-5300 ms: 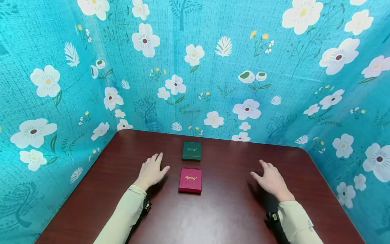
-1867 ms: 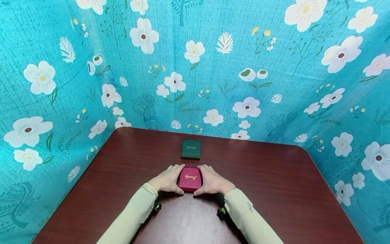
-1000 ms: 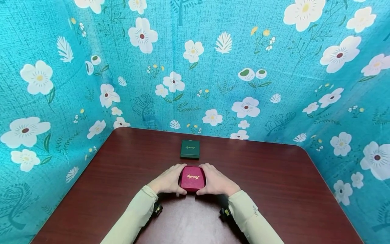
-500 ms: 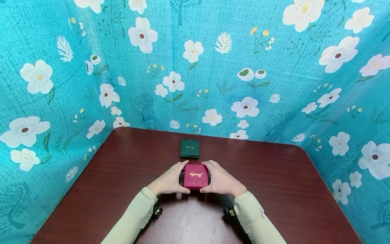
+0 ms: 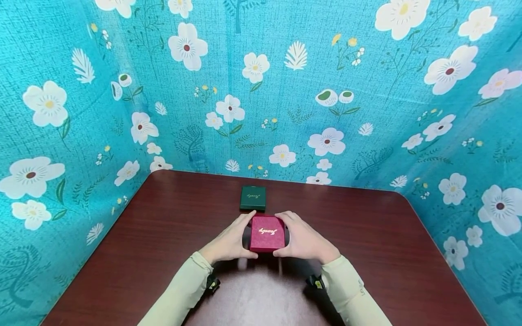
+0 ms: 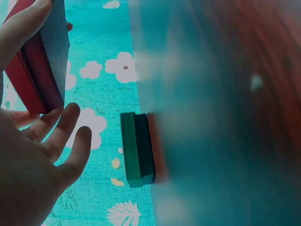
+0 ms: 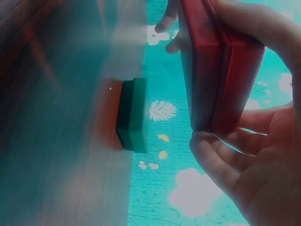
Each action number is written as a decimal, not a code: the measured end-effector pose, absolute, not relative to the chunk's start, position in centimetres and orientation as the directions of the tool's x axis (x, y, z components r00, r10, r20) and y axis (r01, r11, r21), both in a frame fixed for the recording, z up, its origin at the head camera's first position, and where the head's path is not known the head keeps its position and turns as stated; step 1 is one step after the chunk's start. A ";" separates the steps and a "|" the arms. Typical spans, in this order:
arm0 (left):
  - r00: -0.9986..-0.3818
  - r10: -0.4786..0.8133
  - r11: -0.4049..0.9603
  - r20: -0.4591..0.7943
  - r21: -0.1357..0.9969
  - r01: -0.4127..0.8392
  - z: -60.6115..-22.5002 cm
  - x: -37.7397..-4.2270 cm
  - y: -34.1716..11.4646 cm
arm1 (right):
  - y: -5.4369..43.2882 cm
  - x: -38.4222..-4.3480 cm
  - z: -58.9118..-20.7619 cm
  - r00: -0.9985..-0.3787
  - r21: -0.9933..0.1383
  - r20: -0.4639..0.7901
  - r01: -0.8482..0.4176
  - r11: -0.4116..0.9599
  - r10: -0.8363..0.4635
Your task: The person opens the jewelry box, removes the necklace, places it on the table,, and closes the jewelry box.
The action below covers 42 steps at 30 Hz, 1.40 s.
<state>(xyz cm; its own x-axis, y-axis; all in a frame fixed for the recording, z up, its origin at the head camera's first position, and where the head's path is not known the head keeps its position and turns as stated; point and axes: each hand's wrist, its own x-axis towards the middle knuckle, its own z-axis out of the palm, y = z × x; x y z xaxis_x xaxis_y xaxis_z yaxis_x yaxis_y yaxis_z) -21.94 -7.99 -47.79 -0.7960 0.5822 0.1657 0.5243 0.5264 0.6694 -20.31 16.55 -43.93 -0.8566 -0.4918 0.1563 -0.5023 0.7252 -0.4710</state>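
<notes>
A crimson jewelry box [image 5: 267, 233] with gold lettering hangs above the table between both hands. My left hand [image 5: 232, 242] grips its left side, thumb at the near edge and fingers at the far edge. On the opposite side, my right hand [image 5: 306, 242] holds it the same way. Both wrist views show the box's underside raised off the tabletop, and its lid seam looks closed in the right wrist view. Behind it, a dark green jewelry box [image 5: 253, 198] lies on the table, touched by neither hand.
The dark red-brown wooden table [image 5: 183, 199] has a glossy top that reflects light near the front. A turquoise floral cloth [image 5: 261, 113] hangs behind the table and along both sides.
Both hands came in from either side and took hold of the crimson jewelry box. It has since risen off the table and shifted slightly right. The green box stayed put.
</notes>
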 end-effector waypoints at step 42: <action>-0.828 0.522 0.285 0.206 0.873 0.397 -47.3 -21.2 -6.6 | 17.9 -18.7 -42.2 -0.867 -0.552 0.192 -0.483 0.680 -0.460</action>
